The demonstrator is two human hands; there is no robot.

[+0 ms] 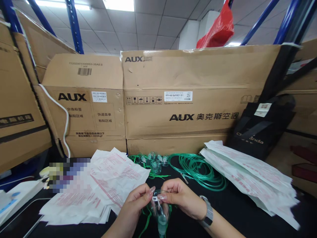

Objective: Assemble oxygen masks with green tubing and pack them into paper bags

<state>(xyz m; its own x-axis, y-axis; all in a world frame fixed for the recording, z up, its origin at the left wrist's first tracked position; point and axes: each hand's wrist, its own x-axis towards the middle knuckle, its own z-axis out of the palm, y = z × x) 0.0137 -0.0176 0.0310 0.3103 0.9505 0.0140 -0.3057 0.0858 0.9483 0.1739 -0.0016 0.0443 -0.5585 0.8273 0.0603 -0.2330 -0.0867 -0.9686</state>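
Between my two hands, low in the middle of the head view, is a clear oxygen mask point(160, 211) with a greenish connector at its lower end. My left hand point(140, 199) pinches the mask's upper edge from the left, thumb and forefinger together by a small white nose clip. From the right, my right hand point(184, 197) pinches the same edge just beside the clip. A green strap point(148, 223) dangles beneath the mask. Further back lie several more clear masks point(156, 165) with green straps, and to their right a coil of green tubing point(198, 168).
Printed white paper pouches point(121, 175) lie in a pile at left, with another stack point(257, 181) at right. A large cardboard box point(178, 76) walls off the back of the black table. A dark bag point(257, 129) leans at the right rear; a white cable point(66, 122) hangs at left.
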